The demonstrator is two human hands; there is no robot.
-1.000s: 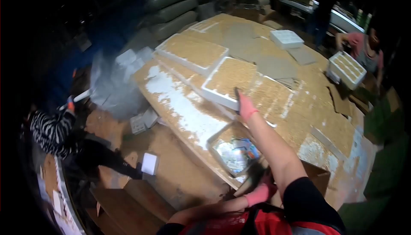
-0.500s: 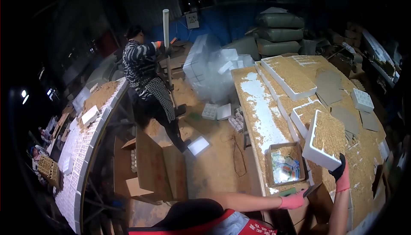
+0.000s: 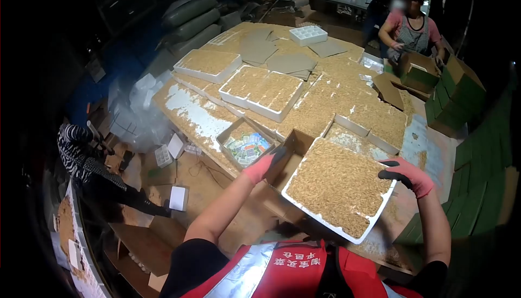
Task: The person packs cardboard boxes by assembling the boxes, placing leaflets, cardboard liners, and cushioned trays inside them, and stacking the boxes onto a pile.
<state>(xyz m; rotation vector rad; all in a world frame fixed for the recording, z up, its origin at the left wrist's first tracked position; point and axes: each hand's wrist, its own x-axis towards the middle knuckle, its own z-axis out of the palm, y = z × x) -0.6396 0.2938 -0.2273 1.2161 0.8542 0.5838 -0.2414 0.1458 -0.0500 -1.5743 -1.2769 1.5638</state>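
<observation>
A white foam tray [image 3: 339, 187] filled with tan husk-like grains is tilted over an open cardboard box [image 3: 293, 151] in front of me. My right hand [image 3: 408, 175], in a pink glove with dark fingers, grips the tray's right edge. On the box's left side rests my left hand [image 3: 266, 165], gloved the same way, its fingers closed on the cardboard edge. Just beyond that hand, a shallow carton [image 3: 225, 133] holds colourful packets. Two more grain-filled trays, one nearer [image 3: 263, 89] and one farther left [image 3: 208, 63], lie on the grain-covered table.
Grey cardboard sheets [image 3: 291, 63] and a white compartment tray [image 3: 308, 35] lie at the table's far side. At the back right a co-worker [image 3: 415, 35] handles a carton [image 3: 419, 70]. Green boxes [image 3: 453, 103] are stacked right. Another person [image 3: 89, 159] bends at the left.
The tray in my right hand has moved off the table to over the cardboard box. My left hand has moved onto the box's edge. The view has swung back right.
</observation>
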